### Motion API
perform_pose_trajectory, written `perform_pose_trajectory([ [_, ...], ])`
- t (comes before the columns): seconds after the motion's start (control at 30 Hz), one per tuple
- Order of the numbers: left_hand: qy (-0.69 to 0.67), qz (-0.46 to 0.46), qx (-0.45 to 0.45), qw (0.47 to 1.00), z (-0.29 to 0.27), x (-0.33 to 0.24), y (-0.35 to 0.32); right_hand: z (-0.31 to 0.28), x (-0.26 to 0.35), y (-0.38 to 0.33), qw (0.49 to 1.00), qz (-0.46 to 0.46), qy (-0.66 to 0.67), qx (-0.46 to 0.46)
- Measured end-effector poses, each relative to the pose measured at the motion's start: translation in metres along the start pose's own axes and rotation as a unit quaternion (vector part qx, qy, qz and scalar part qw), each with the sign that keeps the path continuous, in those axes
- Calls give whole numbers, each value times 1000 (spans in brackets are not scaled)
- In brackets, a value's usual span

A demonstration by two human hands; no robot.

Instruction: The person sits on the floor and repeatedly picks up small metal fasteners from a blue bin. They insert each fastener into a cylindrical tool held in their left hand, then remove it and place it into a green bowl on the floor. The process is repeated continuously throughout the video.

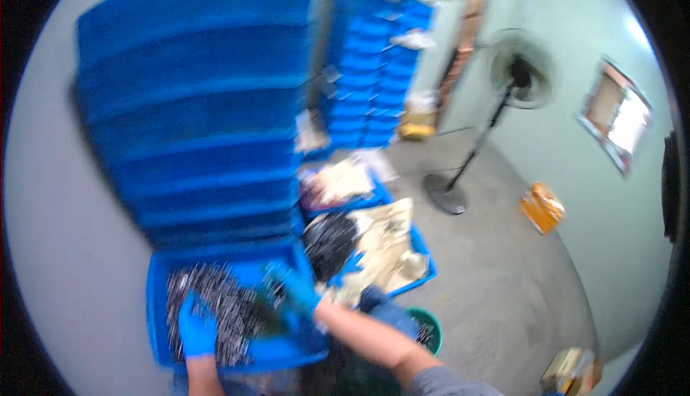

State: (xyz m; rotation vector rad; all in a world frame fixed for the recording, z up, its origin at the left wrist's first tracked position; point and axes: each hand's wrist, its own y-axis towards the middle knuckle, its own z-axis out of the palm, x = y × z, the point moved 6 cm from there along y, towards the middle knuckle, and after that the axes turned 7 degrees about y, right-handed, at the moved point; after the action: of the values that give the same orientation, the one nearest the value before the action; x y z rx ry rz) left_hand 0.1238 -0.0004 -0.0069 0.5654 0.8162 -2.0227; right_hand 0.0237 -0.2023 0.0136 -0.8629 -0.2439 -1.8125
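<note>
A blue plastic bin (157, 310) in front of me holds a heap of small, slender, dark shiny pieces (223, 310) whose kind I cannot make out. My left hand (196, 330), in a blue glove, rests on the left side of the heap with its fingers stretched forward and thumb apart. On the right side of the bin, my gloved right hand (296, 292) reaches in from the right. Motion smears its fingers, and a few dark pieces show beside it; whether it holds any is unclear.
Tall stacked blue bins (201, 108) rise just beyond. To the right, another blue bin (424, 272) carries beige sheeting and a black plastic bag (330, 243). A green bucket (433, 330) stands near my leg. Farther off are a pedestal fan (460, 169) and an orange package (541, 208).
</note>
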Motion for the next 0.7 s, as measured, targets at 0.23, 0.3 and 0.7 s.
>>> perform_pose_trajectory([
  [0.23,-69,88,-39,993,-17,-60,-2,-4,-56,29,957,203,-165,122],
  [0.3,-105,123,-37,986,-25,-79,-8,7,-91,52,924,220,-280,136],
  [0.7,-142,136,-110,974,-52,-87,-4,77,-210,154,624,-73,-764,146],
])
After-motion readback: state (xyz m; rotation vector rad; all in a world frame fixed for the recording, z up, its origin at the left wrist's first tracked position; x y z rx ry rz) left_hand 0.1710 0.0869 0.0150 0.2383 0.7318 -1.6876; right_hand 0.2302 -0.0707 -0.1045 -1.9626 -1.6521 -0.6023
